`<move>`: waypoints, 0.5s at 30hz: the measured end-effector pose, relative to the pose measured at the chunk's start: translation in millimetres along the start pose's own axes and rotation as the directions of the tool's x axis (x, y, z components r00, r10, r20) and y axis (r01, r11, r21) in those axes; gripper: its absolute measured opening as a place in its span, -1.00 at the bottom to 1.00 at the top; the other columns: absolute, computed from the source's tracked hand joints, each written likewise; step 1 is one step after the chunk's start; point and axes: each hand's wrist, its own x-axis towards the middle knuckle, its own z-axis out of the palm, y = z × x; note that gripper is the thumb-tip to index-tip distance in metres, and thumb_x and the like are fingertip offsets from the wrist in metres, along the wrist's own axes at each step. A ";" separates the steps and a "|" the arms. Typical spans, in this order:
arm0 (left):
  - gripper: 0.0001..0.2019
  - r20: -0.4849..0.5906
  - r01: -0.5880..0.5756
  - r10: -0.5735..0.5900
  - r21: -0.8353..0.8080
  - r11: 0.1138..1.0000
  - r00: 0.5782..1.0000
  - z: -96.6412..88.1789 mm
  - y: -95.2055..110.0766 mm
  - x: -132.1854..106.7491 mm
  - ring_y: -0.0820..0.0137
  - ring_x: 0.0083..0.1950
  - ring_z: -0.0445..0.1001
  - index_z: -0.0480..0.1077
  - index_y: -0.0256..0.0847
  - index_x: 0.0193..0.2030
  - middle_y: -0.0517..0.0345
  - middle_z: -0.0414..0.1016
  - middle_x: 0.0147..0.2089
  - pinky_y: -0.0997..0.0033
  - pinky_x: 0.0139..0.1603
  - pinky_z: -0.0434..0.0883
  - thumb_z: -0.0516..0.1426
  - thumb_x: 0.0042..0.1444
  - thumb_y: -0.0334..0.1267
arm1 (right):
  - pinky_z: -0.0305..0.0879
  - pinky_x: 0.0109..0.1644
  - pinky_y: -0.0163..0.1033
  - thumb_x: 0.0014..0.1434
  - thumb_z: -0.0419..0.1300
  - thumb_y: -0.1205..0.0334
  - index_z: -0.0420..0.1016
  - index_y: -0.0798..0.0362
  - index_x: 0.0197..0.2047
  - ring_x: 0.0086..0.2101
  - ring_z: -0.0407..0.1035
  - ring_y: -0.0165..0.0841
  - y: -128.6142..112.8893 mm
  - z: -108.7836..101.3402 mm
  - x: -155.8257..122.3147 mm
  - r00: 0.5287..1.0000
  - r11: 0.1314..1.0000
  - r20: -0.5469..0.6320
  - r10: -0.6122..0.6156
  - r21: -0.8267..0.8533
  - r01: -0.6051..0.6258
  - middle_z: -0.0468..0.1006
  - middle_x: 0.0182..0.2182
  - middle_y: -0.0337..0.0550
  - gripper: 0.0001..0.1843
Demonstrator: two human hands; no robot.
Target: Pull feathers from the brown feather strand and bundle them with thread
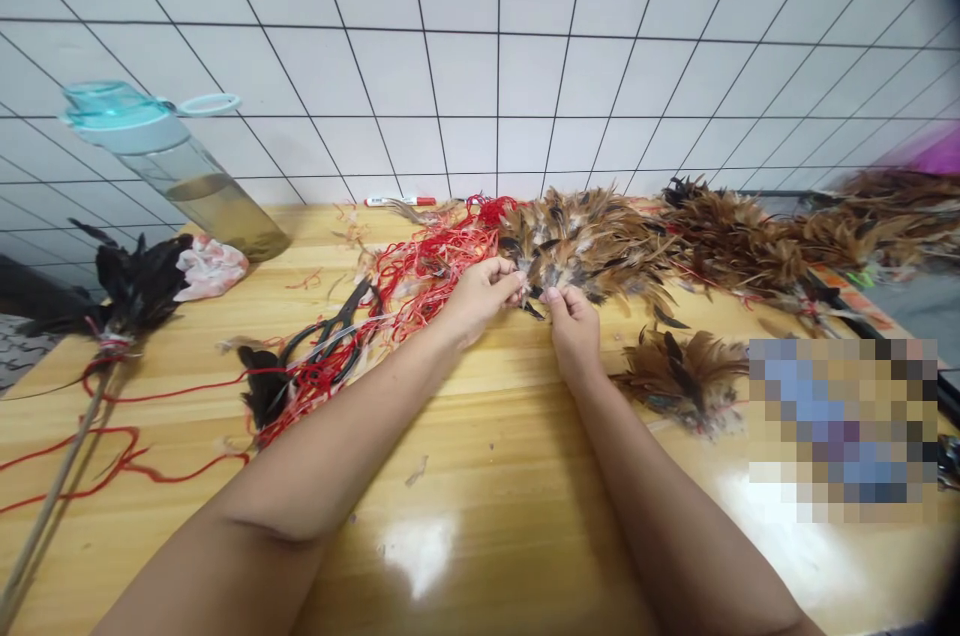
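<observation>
Both hands meet at the near edge of a pile of brown feathers. My left hand is closed in a pinch, with pale feather fluff at its fingertips. Close beside it, my right hand also pinches at the feathers; its curled fingers partly hide the hold. A small dark feather shows between the two hands. Left of them spreads a tangle of red string. Black-handled scissors lie partly under red strands beside my left forearm.
A tilted-looking water bottle stands at the left, near a black feather duster with a thin stick. A marker lies by the tiled wall. More feather bunches stretch right, and a smaller bunch lies beside my right forearm.
</observation>
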 end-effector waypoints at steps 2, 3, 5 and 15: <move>-0.77 0.023 0.004 -0.004 -0.037 0.999 1.000 1.3 -0.6 -1.0 0.60 -0.56 0.22 0.25 -0.26 -0.46 0.28 0.32 -0.57 0.58 -0.51 0.13 0.20 -0.02 -0.18 | 0.20 -0.22 -0.23 0.09 0.11 0.05 0.43 0.05 -0.48 -0.39 0.28 -0.35 -0.4 -0.2 -0.2 1.000 1.000 0.010 -0.007 0.007 0.007 0.46 -0.50 -0.22 -0.73; -0.77 0.026 -0.009 0.010 -0.040 0.999 1.000 1.2 -1.2 -0.9 0.60 -0.55 0.22 0.24 -0.25 -0.46 0.29 0.32 -0.57 0.58 -0.51 0.13 0.21 -0.03 -0.18 | 0.21 -0.22 -0.23 0.09 0.11 0.05 0.44 0.05 -0.47 -0.39 0.29 -0.35 -0.8 -0.3 -0.3 1.000 1.000 0.016 -0.011 0.012 0.011 0.46 -0.50 -0.22 -0.73; -0.77 0.018 -0.054 0.055 -0.032 0.998 0.998 0.2 -2.7 0.0 0.61 -0.53 0.23 0.25 -0.25 -0.46 0.30 0.31 -0.55 0.58 -0.48 0.16 0.22 -0.05 -0.20 | 0.22 -0.22 -0.23 0.08 0.12 0.05 0.45 0.05 -0.47 -0.38 0.29 -0.35 -1.7 -0.3 -0.7 1.000 1.000 0.026 -0.015 0.027 0.014 0.47 -0.49 -0.22 -0.74; -0.77 0.059 0.004 0.000 -0.076 0.997 0.998 -0.6 -4.3 1.3 0.59 -0.50 0.31 0.22 -0.25 -0.43 0.25 0.40 -0.51 0.58 -0.46 0.21 0.22 -0.05 -0.23 | 0.22 -0.23 -0.25 0.09 0.14 0.06 0.44 0.05 -0.49 -0.39 0.27 -0.36 -2.2 -0.5 -1.3 0.999 0.999 0.029 -0.016 0.030 0.015 0.45 -0.50 -0.23 -0.74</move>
